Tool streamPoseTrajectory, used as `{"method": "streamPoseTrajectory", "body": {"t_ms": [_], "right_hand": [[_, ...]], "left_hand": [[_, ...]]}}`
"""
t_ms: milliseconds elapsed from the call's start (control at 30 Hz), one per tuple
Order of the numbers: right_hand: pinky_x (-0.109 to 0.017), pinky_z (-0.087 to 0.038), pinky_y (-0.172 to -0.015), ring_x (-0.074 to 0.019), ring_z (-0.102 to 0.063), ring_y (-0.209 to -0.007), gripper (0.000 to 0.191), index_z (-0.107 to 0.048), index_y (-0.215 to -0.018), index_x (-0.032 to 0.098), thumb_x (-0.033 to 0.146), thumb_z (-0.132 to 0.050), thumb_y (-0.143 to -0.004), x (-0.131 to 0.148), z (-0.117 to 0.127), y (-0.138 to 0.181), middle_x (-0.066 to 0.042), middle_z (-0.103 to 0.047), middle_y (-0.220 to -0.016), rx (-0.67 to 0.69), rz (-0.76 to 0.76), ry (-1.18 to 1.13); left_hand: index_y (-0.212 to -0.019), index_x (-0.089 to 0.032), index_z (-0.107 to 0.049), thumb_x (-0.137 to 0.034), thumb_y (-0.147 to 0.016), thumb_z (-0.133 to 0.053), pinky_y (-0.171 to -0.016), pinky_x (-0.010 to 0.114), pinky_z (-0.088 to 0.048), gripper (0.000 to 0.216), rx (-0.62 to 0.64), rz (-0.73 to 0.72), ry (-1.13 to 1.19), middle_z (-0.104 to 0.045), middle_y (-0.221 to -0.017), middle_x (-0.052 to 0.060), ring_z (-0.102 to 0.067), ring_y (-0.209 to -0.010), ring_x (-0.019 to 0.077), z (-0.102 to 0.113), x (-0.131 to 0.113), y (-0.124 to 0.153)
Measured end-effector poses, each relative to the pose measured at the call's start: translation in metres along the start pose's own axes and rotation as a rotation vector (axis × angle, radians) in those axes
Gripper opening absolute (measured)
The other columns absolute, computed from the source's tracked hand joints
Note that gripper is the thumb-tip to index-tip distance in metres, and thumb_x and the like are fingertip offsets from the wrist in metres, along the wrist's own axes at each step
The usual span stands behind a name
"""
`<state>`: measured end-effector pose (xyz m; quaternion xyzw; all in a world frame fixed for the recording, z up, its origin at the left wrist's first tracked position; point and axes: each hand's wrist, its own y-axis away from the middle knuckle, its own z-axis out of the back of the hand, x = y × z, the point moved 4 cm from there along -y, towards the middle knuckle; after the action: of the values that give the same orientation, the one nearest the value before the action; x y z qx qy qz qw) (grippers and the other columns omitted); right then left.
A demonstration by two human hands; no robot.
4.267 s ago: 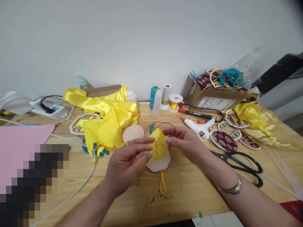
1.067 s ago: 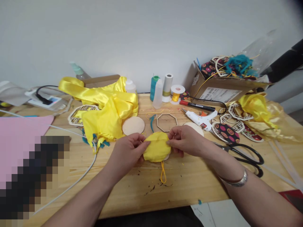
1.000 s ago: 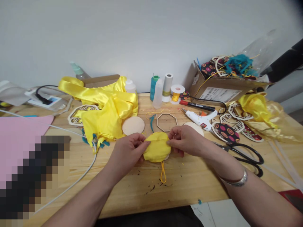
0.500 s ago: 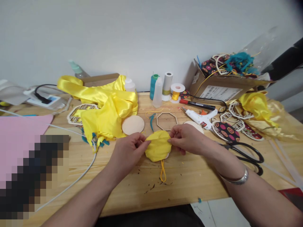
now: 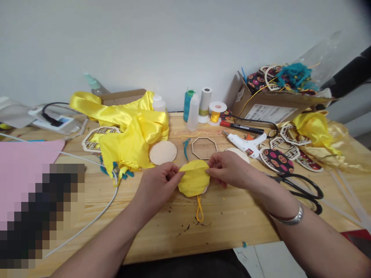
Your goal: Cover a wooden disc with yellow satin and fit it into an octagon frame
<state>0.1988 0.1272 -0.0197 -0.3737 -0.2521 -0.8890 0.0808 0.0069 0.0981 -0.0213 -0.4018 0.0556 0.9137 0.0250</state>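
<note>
Between my hands, just over the table, is a round piece covered in yellow cloth [image 5: 193, 179], with a fold running across its upper part. A yellow cord loop [image 5: 199, 210] hangs from its near edge. My left hand [image 5: 162, 181] pinches its left edge between thumb and fingers. On the opposite edge my right hand [image 5: 224, 170] pinches in the same way. Just beyond lie an octagonal wooden frame [image 5: 204, 138], a teal strip [image 5: 186, 150] and a round wooden disc [image 5: 163, 153]. A second pale disc [image 5: 237, 154] is partly covered by my right hand.
Yellow satin [image 5: 130, 131] is heaped at left near a white cable [image 5: 111, 199]. Thread spools [image 5: 189, 106] and a squeeze bottle [image 5: 193, 114] stand at the back. To the right are a glue gun [image 5: 245, 144], black-handled scissors [image 5: 304, 187] and a full cardboard box [image 5: 269, 110].
</note>
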Motion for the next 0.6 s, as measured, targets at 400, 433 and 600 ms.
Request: {"method": "streamPoseTrajectory", "body": {"t_ms": [400,433,600], "right_hand": [[-0.020,-0.036,-0.041,-0.0102,-0.055,-0.040,0.004,-0.058,-0.069,0.018,0.018,-0.057,-0.073,-0.0007,0.0006,-0.0006,0.002,-0.062,-0.048,-0.007,-0.001,-0.010],[-0.020,-0.036,-0.040,-0.0101,-0.055,-0.039,0.004,-0.058,-0.069,0.018,0.017,-0.056,-0.073,-0.0010,0.0005,-0.0008,0.002,-0.062,-0.048,-0.006,-0.001,-0.009],[-0.020,-0.036,-0.040,-0.0100,-0.054,-0.038,0.005,-0.059,-0.071,0.018,0.016,-0.055,-0.073,-0.0009,0.0002,-0.0013,0.003,-0.061,-0.046,0.001,-0.006,-0.006]], "left_hand": [[-0.072,-0.020,-0.065,-0.035,-0.078,-0.056,-0.048,0.023,-0.037,0.019,0.008,-0.002,-0.007,-0.062,-0.053,-0.003,-0.054,-0.050,0.0140,-0.0011,0.0011,-0.0010],[-0.071,-0.020,-0.065,-0.035,-0.078,-0.057,-0.048,0.023,-0.037,0.018,0.008,-0.002,-0.008,-0.062,-0.053,-0.003,-0.054,-0.050,0.0140,-0.0013,0.0014,-0.0009],[-0.070,-0.020,-0.065,-0.034,-0.078,-0.057,-0.049,0.023,-0.037,0.018,0.006,-0.001,0.001,-0.063,-0.055,-0.003,-0.055,-0.051,0.0139,-0.0018,0.0022,-0.0011]]}}
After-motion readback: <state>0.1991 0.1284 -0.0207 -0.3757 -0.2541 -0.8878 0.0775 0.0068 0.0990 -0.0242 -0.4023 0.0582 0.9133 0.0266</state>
